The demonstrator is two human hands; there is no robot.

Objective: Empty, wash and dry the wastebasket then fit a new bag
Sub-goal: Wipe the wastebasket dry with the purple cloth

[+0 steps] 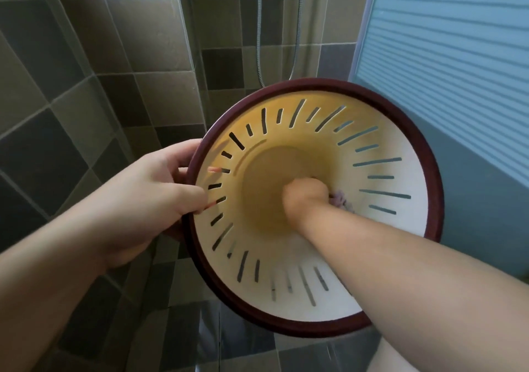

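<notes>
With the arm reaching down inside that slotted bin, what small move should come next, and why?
Probably sweep the cloth around the base. The right hand grips it deep inside the wastebasket, near one side of the bottom, while the left hand holds the rim steady.

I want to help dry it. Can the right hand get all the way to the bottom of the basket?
Probably yes. The right hand is already deep inside the basket, gripping a cloth near the bottom. The opening is wide, nothing blocks it, and the left hand holds the rim.
</notes>
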